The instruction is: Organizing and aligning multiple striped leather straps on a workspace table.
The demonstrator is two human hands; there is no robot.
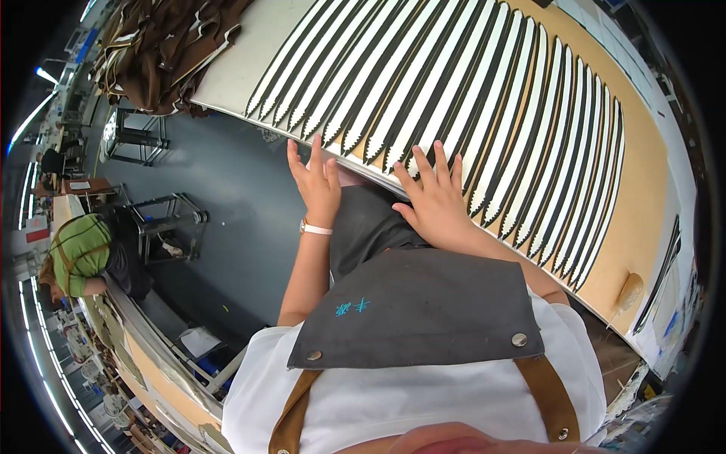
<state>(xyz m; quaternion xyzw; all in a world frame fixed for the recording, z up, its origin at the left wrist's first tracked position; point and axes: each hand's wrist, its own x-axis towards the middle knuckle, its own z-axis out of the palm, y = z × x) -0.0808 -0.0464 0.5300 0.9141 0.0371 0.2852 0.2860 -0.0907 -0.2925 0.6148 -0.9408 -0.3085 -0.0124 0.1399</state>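
Observation:
Long, narrow strips, white with black edges and serrated pointed ends (454, 91), lie side by side across the worktable (227, 85). My left hand (319, 184), with a watch on its wrist, is raised at the table's front edge, fingers apart and holding nothing. My right hand (435, 196) is spread palm down over the near ends of several strips, its fingertips on or just above them; contact cannot be made out. Nothing is gripped in it.
A heap of brown fabric pieces (164, 51) lies at the table's far left. A small round tan object (628, 292) is near the right end. Metal-framed stools (170, 221) stand on the grey floor to the left, where a person in green (85, 249) bends over another table.

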